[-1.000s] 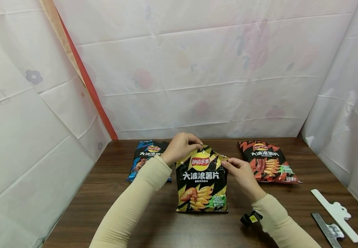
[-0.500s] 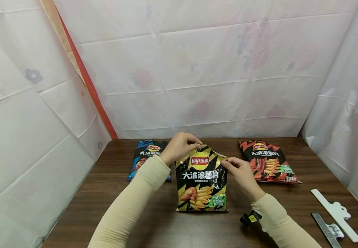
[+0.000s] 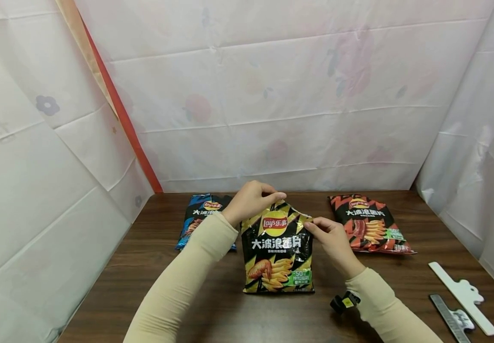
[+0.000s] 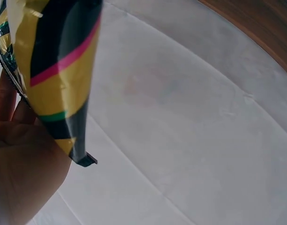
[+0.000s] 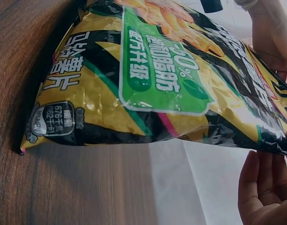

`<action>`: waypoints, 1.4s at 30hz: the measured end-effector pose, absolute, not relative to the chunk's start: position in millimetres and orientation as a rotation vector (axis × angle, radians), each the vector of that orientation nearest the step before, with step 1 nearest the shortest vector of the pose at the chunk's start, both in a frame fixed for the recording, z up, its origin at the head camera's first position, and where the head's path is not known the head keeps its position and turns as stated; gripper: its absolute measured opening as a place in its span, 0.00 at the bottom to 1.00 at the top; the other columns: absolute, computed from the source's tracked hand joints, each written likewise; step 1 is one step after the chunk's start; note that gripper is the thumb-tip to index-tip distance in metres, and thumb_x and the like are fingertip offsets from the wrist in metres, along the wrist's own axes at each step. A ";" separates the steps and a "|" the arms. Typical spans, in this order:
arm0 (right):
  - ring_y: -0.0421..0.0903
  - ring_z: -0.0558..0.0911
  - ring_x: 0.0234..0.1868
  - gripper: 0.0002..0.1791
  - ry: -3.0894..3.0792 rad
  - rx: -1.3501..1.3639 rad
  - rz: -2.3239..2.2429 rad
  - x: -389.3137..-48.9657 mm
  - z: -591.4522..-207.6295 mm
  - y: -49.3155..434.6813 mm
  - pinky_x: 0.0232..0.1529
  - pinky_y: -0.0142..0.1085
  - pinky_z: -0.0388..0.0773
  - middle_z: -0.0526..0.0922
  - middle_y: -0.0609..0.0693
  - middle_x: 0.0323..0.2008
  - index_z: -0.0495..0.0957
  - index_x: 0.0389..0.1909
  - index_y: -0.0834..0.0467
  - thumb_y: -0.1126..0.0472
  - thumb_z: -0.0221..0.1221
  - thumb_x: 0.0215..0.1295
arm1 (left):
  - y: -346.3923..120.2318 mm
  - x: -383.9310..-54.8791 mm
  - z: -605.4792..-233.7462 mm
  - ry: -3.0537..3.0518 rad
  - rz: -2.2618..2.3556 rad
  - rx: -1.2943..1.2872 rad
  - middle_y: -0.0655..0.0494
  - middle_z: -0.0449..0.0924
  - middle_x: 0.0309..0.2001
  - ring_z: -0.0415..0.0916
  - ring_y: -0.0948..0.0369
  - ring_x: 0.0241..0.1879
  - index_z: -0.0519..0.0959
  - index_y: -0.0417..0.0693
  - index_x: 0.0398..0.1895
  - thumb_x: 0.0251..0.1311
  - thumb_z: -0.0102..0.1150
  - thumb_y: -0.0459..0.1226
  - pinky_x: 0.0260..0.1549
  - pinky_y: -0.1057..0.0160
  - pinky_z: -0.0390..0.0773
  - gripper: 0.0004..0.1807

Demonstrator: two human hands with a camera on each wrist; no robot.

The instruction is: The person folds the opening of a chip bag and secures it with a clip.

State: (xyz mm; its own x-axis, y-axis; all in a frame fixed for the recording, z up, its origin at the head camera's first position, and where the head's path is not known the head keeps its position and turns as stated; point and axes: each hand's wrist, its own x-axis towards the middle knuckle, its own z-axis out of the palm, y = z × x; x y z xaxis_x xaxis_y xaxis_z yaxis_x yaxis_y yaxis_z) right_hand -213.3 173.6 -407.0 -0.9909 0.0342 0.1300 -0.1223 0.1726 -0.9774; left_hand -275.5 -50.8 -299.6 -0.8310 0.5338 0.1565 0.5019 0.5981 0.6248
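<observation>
A black and gold bag of potato chips (image 3: pixel 277 257) stands upright at the middle of the table, its front toward me. My left hand (image 3: pixel 247 206) holds its top edge from the left, thumb lying along the top and the other fingers behind. At the top right corner, my right hand (image 3: pixel 333 240) pinches the bag between thumb and fingers. The left wrist view shows the bag's striped side (image 4: pixel 64 75) in front of the left palm (image 4: pixel 28 164). In the right wrist view, the bag's lower edge is at the tabletop and right-hand fingers (image 5: pixel 263 180) show beside its top.
A blue bag of chips (image 3: pixel 193 221) lies at the back left, partly behind the left arm. A red one (image 3: pixel 369 224) lies at the back right. Two long clips, one white (image 3: pixel 463 297) and one grey (image 3: pixel 448 317), lie at the right front. Sheeting (image 3: pixel 272 95) hangs around the table.
The left thumb has lifted and slid slightly right along the bag's top edge. The bag's top has shifted a little to the left. The right hand keeps its pinch.
</observation>
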 end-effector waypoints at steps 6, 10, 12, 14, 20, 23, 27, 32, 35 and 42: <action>0.39 0.73 0.31 0.19 -2.304 0.091 1.950 -212.9 -407.9 173.8 0.33 0.32 0.72 0.80 0.38 0.31 0.82 0.42 0.67 0.53 0.63 0.66 | -48.4 -275.2 -297.7 2.765 1.044 0.889 0.56 0.74 0.18 0.55 0.64 0.13 0.87 0.52 0.44 0.69 0.54 0.52 0.22 0.66 0.67 0.18; 0.38 0.74 0.31 0.18 -2.294 0.100 1.949 -213.2 -408.7 174.0 0.34 0.32 0.72 0.81 0.37 0.31 0.82 0.42 0.68 0.53 0.63 0.66 | -49.3 -275.6 -297.2 2.752 1.009 0.891 0.58 0.79 0.22 0.58 0.64 0.14 0.88 0.53 0.41 0.68 0.55 0.51 0.21 0.66 0.66 0.16; 0.38 0.74 0.32 0.18 -2.288 0.105 1.952 -213.5 -409.0 174.1 0.34 0.31 0.73 0.80 0.37 0.31 0.82 0.41 0.68 0.54 0.63 0.66 | -50.0 -275.5 -296.3 2.741 0.987 0.884 0.60 0.78 0.21 0.57 0.64 0.14 0.88 0.54 0.40 0.68 0.56 0.51 0.20 0.65 0.64 0.16; 0.38 0.74 0.32 0.18 -2.284 0.109 1.953 -213.8 -409.2 174.1 0.34 0.31 0.72 0.80 0.37 0.31 0.82 0.41 0.68 0.54 0.63 0.66 | -50.8 -275.6 -295.0 2.728 0.960 0.878 0.61 0.72 0.18 0.55 0.65 0.13 0.88 0.54 0.38 0.68 0.56 0.51 0.19 0.65 0.63 0.16; 0.38 0.74 0.32 0.18 -2.286 0.102 1.954 -214.0 -409.5 174.0 0.34 0.31 0.73 0.80 0.37 0.31 0.82 0.41 0.68 0.54 0.63 0.66 | -52.9 -276.1 -292.4 2.684 0.892 0.894 0.61 0.68 0.16 0.55 0.65 0.13 0.88 0.50 0.34 0.68 0.55 0.51 0.18 0.66 0.62 0.18; 0.37 0.74 0.32 0.18 -2.284 0.107 1.961 -214.0 -409.6 174.2 0.34 0.31 0.73 0.80 0.37 0.32 0.81 0.42 0.68 0.54 0.63 0.67 | -53.8 -276.9 -292.4 2.676 0.870 0.901 0.60 0.80 0.25 0.60 0.65 0.14 0.88 0.51 0.38 0.68 0.57 0.51 0.19 0.65 0.65 0.16; 0.38 0.74 0.32 0.18 -2.277 0.121 1.970 -214.3 -410.0 174.7 0.34 0.31 0.73 0.81 0.37 0.32 0.81 0.42 0.69 0.54 0.63 0.67 | -54.9 -278.6 -293.0 2.662 0.853 0.929 0.59 0.86 0.34 0.64 0.64 0.16 0.88 0.54 0.40 0.67 0.59 0.50 0.21 0.65 0.67 0.14; 0.38 0.72 0.29 0.17 -2.270 0.116 1.977 -214.6 -409.7 174.6 0.32 0.32 0.71 0.79 0.38 0.30 0.81 0.41 0.69 0.55 0.63 0.67 | -56.2 -279.9 -293.7 2.637 0.864 0.962 0.59 0.87 0.34 0.62 0.65 0.12 0.88 0.55 0.39 0.66 0.60 0.48 0.20 0.65 0.69 0.11; 0.39 0.70 0.28 0.17 -2.270 0.111 1.982 -214.3 -409.2 174.6 0.31 0.33 0.70 0.78 0.39 0.30 0.80 0.41 0.69 0.56 0.63 0.66 | -56.5 -280.1 -294.0 2.635 0.867 0.966 0.58 0.87 0.36 0.62 0.65 0.11 0.88 0.55 0.39 0.65 0.62 0.46 0.20 0.65 0.70 0.09; 0.37 0.71 0.29 0.16 -2.275 0.119 1.979 -214.9 -409.1 175.0 0.32 0.31 0.71 0.79 0.38 0.29 0.81 0.42 0.68 0.57 0.63 0.66 | -56.5 -278.8 -293.1 2.653 0.851 0.927 0.58 0.87 0.39 0.65 0.64 0.15 0.88 0.53 0.40 0.64 0.64 0.43 0.22 0.65 0.69 0.08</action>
